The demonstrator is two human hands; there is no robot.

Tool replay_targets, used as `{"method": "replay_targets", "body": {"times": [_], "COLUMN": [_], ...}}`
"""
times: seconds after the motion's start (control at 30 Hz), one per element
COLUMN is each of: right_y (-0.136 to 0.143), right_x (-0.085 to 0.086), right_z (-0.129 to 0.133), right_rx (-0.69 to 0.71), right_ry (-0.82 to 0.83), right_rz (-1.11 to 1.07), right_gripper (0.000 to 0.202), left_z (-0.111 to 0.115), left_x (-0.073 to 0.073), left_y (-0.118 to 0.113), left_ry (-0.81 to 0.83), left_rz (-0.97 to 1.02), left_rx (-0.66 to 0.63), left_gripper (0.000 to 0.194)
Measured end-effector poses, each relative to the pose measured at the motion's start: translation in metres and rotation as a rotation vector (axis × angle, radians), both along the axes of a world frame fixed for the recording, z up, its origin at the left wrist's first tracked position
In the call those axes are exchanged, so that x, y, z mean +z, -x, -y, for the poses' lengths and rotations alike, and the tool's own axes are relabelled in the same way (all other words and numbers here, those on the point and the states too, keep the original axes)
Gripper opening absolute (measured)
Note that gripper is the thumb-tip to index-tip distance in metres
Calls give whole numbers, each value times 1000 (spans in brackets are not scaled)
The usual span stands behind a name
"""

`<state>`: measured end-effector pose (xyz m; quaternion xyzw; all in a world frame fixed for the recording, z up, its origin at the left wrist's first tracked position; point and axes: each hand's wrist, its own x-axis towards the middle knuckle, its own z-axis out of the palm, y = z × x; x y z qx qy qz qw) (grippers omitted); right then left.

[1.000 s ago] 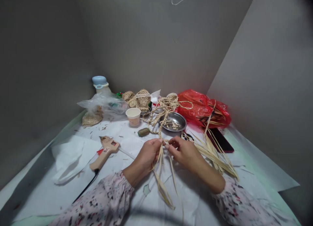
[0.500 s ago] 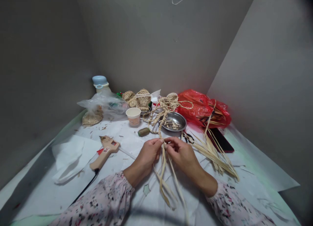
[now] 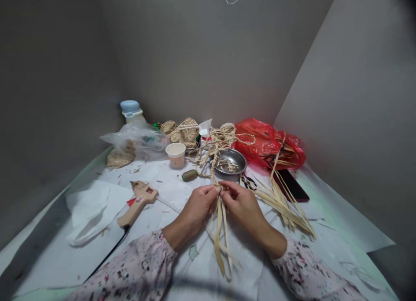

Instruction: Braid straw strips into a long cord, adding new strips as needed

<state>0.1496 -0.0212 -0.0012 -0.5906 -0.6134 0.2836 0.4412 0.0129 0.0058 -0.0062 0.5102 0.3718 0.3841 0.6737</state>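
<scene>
Both my hands meet at the near end of a braided straw cord (image 3: 213, 165). My left hand (image 3: 203, 204) pinches the braid between thumb and forefinger. My right hand (image 3: 239, 204) grips the strands close beside it, its fingertips almost touching the left thumb. Loose pale straw strands (image 3: 221, 244) hang from between the fingers toward me. Beyond the hands, the finished braid runs up into a loose tangle of cord (image 3: 224, 138) above a steel bowl (image 3: 238, 171). My fingertips partly hide the point where the strands cross.
To the left lie a glue gun (image 3: 138, 205) and a crumpled white sheet (image 3: 87, 210). A paper cup (image 3: 176, 155) and a dark green spool (image 3: 190, 175) stand ahead. On the right are loose straw strips (image 3: 289, 210), a phone (image 3: 294, 188) and a red plastic bag (image 3: 260, 140).
The hanging strands have swung closer together below my hands. My fingers have shifted slightly at the braid's end, and the whole view has moved a little.
</scene>
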Motion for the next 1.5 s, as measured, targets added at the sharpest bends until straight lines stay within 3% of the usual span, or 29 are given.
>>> {"method": "replay_targets", "body": {"times": [0.3,0.5,0.73,1.03,1.3,1.5], "right_y": [1,-14,-16,-20,-16,-16], "right_x": [2,16,7,5,2,5], "right_z": [4,-3,-8,-10,-7,-7], "right_rx": [34,-1,236,221,139,224], "right_ry": [-64,-360,-142,-97,-149,-120], "right_rz": [160,329,232,190,246,235], "right_gripper": [37,30,29,18,15,18], "left_z": [-1,1,3,-1,0,-7], "left_x": [-2,6,11,-6,-4,-14], "left_y": [0,0,-1,-3,-2,1], "left_ry": [39,73,48,-35,-21,-52], "left_rz": [7,-27,-53,-182,-200,-187], "left_rx": [37,40,-14,-2,-13,6], "left_gripper": [27,28,30,23,24,22]}}
